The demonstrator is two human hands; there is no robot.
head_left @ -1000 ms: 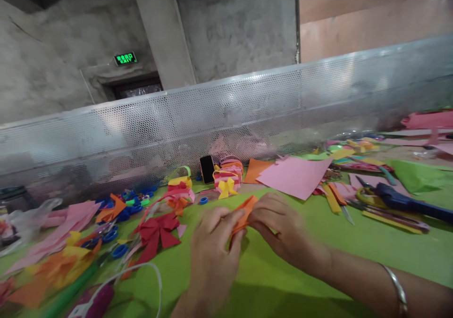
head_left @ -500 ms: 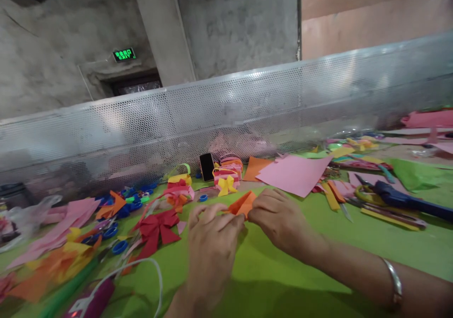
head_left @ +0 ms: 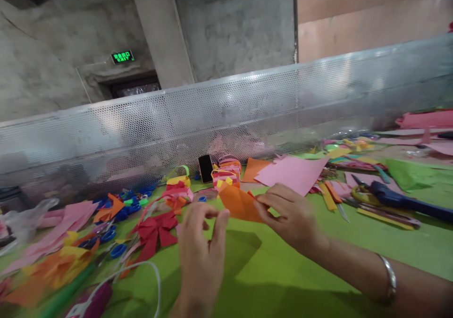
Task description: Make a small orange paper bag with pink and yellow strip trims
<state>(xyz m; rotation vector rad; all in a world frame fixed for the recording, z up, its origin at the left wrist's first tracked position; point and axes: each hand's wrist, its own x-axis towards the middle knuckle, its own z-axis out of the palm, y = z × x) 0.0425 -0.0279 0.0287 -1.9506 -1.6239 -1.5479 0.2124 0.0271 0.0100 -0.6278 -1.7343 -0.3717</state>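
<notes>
A piece of orange paper (head_left: 240, 204) is raised above the green tabletop, its right end pinched between the thumb and fingers of my right hand (head_left: 288, 216). Just left of the paper, my left hand (head_left: 201, 242) has its thumb and forefinger apart, with nothing between them. Behind the paper sit small pink-and-yellow paper baskets (head_left: 226, 169) and a phone (head_left: 205, 168) propped upright. A red paper bow (head_left: 157, 230) lies to the left of my left hand.
A pink sheet (head_left: 292, 171) lies behind my right hand. At the right are a blue-handled tool (head_left: 403, 200) and a craft knife. Left are blue tape rings (head_left: 118, 250), paper scraps, a white cable (head_left: 157, 280) and a purple glue gun (head_left: 95, 301). A perforated metal panel (head_left: 198, 115) stands at the back.
My left hand has let go of the orange paper and opened, moving slightly left. The paper, earlier folded between both hands, now shows a broad face in my right hand.
</notes>
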